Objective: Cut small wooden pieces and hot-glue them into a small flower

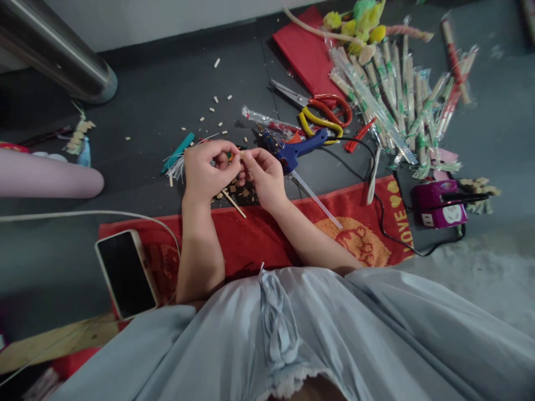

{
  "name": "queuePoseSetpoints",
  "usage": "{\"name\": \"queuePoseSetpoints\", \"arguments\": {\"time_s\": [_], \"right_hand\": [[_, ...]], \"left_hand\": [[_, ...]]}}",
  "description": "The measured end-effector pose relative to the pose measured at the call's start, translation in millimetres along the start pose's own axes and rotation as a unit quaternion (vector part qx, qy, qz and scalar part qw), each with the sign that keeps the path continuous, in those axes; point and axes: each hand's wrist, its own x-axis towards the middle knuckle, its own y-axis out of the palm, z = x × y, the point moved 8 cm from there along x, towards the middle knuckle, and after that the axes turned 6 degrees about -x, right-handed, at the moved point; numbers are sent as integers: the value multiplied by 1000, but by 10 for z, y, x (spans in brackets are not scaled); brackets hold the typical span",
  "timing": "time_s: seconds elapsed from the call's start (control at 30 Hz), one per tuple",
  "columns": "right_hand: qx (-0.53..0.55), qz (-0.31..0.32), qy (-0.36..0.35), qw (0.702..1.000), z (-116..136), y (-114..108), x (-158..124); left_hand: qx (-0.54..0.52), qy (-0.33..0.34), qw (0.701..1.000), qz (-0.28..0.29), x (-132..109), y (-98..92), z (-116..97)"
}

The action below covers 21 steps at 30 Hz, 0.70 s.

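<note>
My left hand (205, 170) and my right hand (263, 174) meet above the dark floor, fingertips pinched together on a small pale stick piece (241, 156) held between them. Both hands are closed in a pinch. Just under them lie a thin bamboo stick (234, 204) and a heap of small wood offcuts (240, 192). A blue hot glue gun (297, 149) rests right behind my right hand, with a clear glue stick (315, 199) beside my wrist. A white tassel with a teal holder (178, 159) lies left of my left hand.
A red printed cloth (259, 234) covers the floor by my knees, a phone (125, 273) on its left end. Scissors with red and yellow handles (321, 111), wrapped stick bundles (393, 94), a red box (307, 53), a purple power strip (438, 203), a metal post (54, 50).
</note>
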Motion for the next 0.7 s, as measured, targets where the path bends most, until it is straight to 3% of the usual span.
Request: {"name": "queuePoseSetpoints", "arguments": {"time_s": [0.2,0.4,0.7], "right_hand": [[-5,16,5,1000,-2,22,-4],[-6,19,17,1000,-27,21,-10],[10,22,3,1000,-39,22,3]], "left_hand": [[-9,7,999,-36,-10,-43,42],[-45,4,993,-109,-7,-151,141],[-98,-8,992,-77,7,-113,101]]}}
